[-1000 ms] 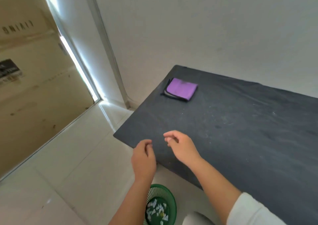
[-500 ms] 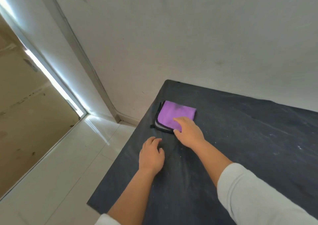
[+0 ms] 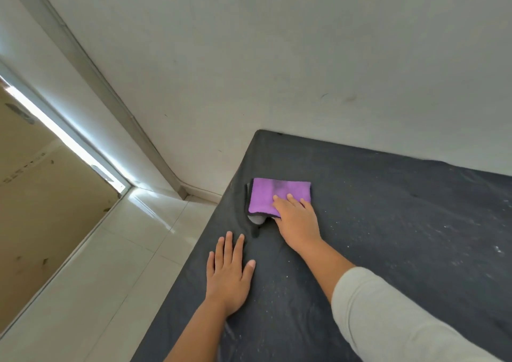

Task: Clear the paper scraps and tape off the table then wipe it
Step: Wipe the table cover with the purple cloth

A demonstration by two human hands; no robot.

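The left hand (image 3: 228, 274) lay flat on the dark worktop (image 3: 401, 237) near its left edge, fingers straight and spread. Further right, the right hand (image 3: 297, 217) pressed straight fingers on the folded purple cloth (image 3: 273, 194) at the far left corner. No writing was readable.

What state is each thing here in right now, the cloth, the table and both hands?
Purple cloth: folded, lying flat near the table's far left corner, the right hand on it.
Table: dark top, dotted with small white specks.
Right hand: fingers straight, resting on the cloth; whether the thumb grips the edge is hidden.
Left hand: flat, fingers spread, pressing on the table near its left edge, holding nothing.
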